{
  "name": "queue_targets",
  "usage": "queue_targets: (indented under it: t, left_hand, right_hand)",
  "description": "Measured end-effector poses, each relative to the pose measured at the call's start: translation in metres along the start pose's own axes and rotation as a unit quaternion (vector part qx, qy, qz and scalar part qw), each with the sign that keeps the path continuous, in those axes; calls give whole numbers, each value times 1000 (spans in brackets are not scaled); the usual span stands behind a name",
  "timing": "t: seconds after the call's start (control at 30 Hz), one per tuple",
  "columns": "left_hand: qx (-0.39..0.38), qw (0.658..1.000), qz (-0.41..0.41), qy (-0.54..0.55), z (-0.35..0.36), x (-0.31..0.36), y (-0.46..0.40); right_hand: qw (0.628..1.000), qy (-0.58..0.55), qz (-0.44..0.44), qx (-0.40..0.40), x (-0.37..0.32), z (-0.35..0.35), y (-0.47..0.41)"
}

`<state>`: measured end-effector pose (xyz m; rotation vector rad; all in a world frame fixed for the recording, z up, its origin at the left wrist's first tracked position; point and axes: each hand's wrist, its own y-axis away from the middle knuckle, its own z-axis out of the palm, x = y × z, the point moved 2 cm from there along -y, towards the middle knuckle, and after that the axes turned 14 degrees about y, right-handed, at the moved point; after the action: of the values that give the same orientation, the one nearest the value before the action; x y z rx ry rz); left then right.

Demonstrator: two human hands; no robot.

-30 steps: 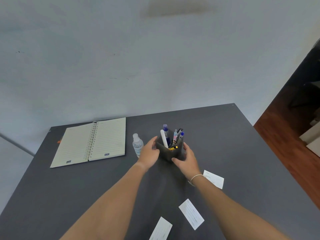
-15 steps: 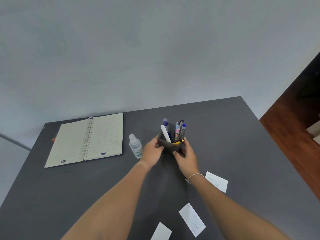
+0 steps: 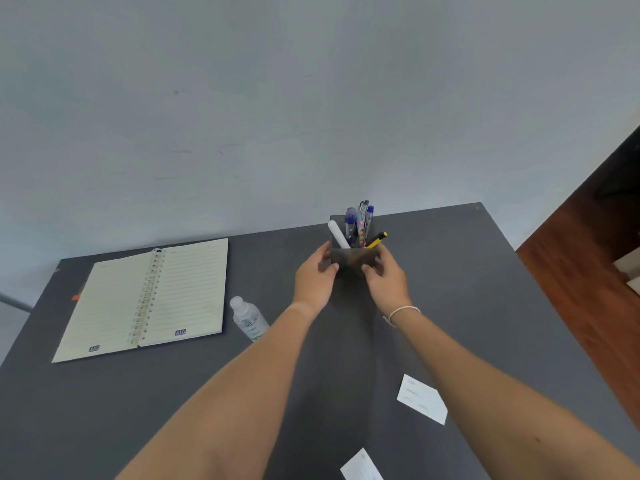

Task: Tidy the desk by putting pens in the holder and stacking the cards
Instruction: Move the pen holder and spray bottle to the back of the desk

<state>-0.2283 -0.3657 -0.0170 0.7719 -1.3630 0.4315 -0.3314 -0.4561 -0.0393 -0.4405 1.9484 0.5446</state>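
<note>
Dark and boxy, the pen holder (image 3: 352,259) sits far back on the smooth grey desk (image 3: 485,289), gripped by the left hand (image 3: 314,278) and right hand (image 3: 388,277). Two flat white cards (image 3: 421,399) lie apart nearby.

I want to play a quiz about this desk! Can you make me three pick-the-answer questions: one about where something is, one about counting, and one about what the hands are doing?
1. Where is the small clear bottle?
A. Just right of the open notebook
B. Inside the pen holder
C. On top of a card

2. How many white cards can you see on the desk?
A. None
B. Two
C. Five

3. What are the hands doing?
A. Writing in the notebook
B. Both holding the pen holder
C. Lying flat on the desk

Answers: 1 A, the bottle lies beside the notebook's right page. 2 B, one card shows fully and another card peeks in at the bottom edge. 3 B, the left hand and right hand grip the holder's two sides.
</note>
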Motion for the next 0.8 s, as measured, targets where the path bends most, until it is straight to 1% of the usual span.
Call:
queue_targets:
  t: [0.17,0.37,0.8]
  left_hand:
    - [18,1000,1,12,16,5,-28]
    - [37,999,-3,11,25,-2,-53]
    - [65,997,-1,30,29,-12,-84]
  right_hand:
    - [1000,23,3,6,-4,-10,-35]
    - [998,51,-15,-13,-3,-12,-64]
    - [997,60,-13,-36,1,-5,-96]
